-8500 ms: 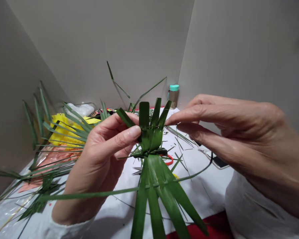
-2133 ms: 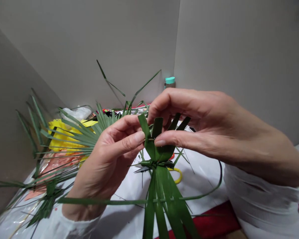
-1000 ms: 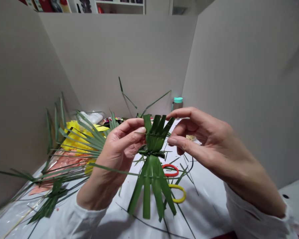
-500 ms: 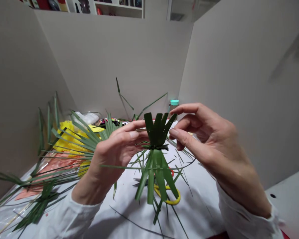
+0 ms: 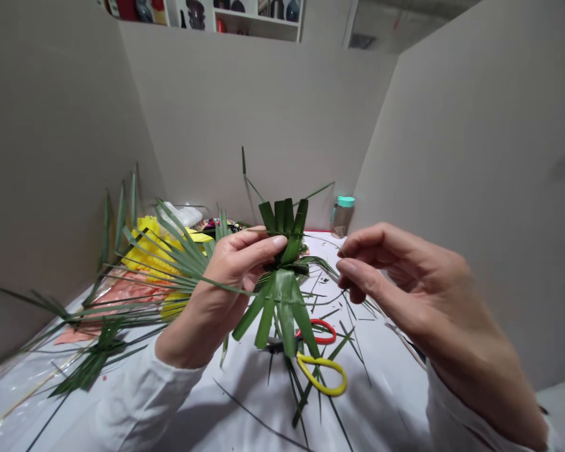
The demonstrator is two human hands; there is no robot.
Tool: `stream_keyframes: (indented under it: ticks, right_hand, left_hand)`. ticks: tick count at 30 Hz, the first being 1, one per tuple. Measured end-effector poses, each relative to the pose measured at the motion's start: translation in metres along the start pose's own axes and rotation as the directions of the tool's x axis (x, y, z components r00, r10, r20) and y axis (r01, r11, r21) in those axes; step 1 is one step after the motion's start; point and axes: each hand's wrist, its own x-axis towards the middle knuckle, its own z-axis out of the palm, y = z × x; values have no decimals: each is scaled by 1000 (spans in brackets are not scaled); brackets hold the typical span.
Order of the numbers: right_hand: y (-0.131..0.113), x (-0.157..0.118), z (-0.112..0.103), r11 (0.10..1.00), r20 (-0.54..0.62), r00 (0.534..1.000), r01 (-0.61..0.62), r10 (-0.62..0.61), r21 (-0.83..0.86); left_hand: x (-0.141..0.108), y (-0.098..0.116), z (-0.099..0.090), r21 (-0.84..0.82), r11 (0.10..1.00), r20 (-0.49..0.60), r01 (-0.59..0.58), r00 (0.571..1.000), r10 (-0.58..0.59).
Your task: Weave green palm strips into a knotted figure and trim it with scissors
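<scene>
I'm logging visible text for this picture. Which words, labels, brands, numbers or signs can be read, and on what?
No readable text anywhere.
Bottle: no lettering discernible.
Shelf items: too small to read, if marked.
Leaf piece in the left hand: no lettering visible.

ok, I count two bare hands (image 5: 221,273) (image 5: 412,298), one held green-leaf bundle (image 5: 285,304), one red-and-yellow-handled scissors (image 5: 302,360), one turquoise-lidded brownish bottle (image 5: 342,220).
</scene>
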Motion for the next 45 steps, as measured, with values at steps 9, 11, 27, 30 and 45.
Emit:
stream_keyframes:
  ticks: [9, 11, 27, 30, 45]
  right_hand:
    - [-3, -1, 14, 994, -10, 995, 94, -94, -61]
    - [0, 0, 15, 995, -32, 996, 80, -81, -52]
    - [0, -2, 17, 991, -39, 996, 74, -79, -110]
    - [-1, -2, 20, 987, -34, 994, 98, -103, -127]
    - [6, -3, 1, 995, 47, 995, 91, -89, -50]
  left_hand:
    - [2, -5, -2, 46, 999, 94, -6, 996, 1]
    - [3, -6, -3, 63, 998, 146, 18, 989, -27]
    - [3, -8, -3, 82, 997, 151, 14, 988, -27]
    - [1, -7, -2, 87, 996, 182, -22, 983, 6]
    - [-1, -9, -5, 74, 996, 282, 39, 958, -58]
